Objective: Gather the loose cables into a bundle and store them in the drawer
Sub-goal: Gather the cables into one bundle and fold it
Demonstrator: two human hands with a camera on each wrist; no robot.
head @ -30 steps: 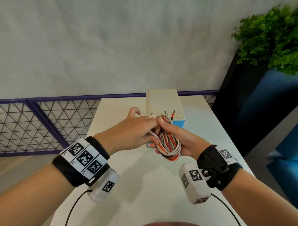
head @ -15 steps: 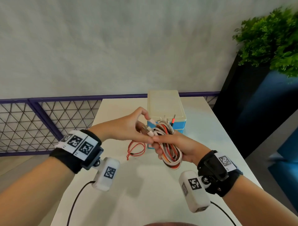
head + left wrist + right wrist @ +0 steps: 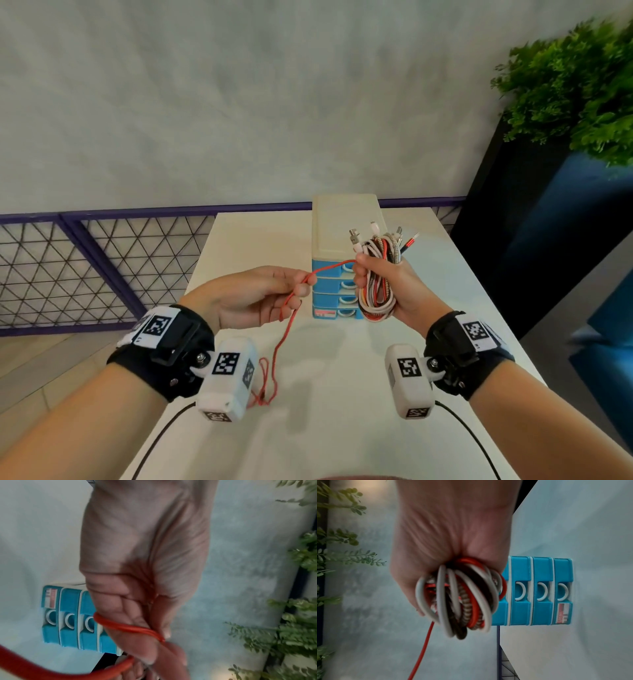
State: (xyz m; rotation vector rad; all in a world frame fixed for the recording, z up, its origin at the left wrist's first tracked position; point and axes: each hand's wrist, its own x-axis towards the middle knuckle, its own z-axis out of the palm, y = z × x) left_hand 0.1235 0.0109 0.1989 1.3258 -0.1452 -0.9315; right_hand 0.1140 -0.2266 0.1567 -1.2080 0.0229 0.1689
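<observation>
My right hand (image 3: 383,281) grips a coiled bundle of white, red and braided cables (image 3: 375,298), plugs sticking up above the fist; the coils fill the right wrist view (image 3: 462,599). A thin red cable (image 3: 284,329) runs from that bundle leftward through my left hand (image 3: 270,294), which pinches it between thumb and fingers (image 3: 154,632), then hangs down to a loose tangle on the white table (image 3: 342,394). Behind both hands stands a small drawer unit (image 3: 342,233) with a cream top and several blue drawers (image 3: 539,591), all closed.
A purple-framed wire mesh fence (image 3: 102,260) runs along the table's far and left side. A dark blue planter (image 3: 534,219) with a green plant (image 3: 575,89) stands to the right. Black wrist-camera leads (image 3: 154,442) trail over the near table.
My hands have parted: the left drew away to the left, pulling the red cable out taut from the bundle. The right hand raised the bundle upright in front of the drawers.
</observation>
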